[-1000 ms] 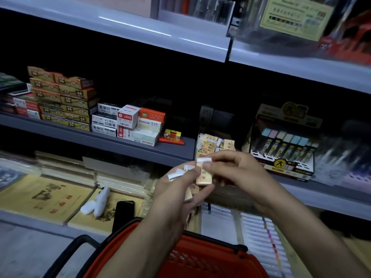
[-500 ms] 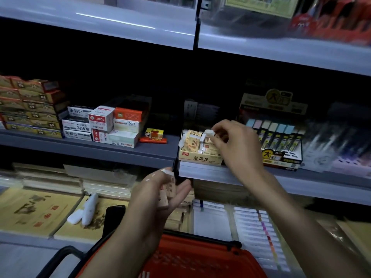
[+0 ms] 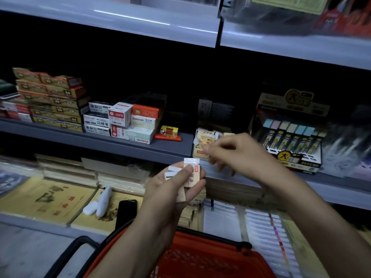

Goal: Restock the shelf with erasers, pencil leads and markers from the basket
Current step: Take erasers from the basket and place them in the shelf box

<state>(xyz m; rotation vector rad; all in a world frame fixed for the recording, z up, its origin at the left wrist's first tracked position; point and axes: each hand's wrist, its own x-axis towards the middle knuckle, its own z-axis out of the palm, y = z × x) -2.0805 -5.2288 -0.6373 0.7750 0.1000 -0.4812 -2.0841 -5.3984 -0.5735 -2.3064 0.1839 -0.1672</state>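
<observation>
The shelf (image 3: 140, 145) is running beyond both hands, with the red basket (image 3: 200, 257) sitting under the wrists. The eraser box (image 3: 198, 152), partly filled, is lying just behind the right hand (image 3: 236, 153). Restocking is probably only beginning. The right hand is blurring with its fingers curled, and I cannot tell whether it is holding anything. The left hand (image 3: 170, 189) is gripping several erasers (image 3: 192, 175) just below the right fingertips.

The right hand (image 3: 236, 155) has left the eraser box (image 3: 201, 146), now empty-fingered, and come back toward the left hand (image 3: 174, 193), which has lifted its erasers (image 3: 192, 175) higher w/ thumb on top.
</observation>
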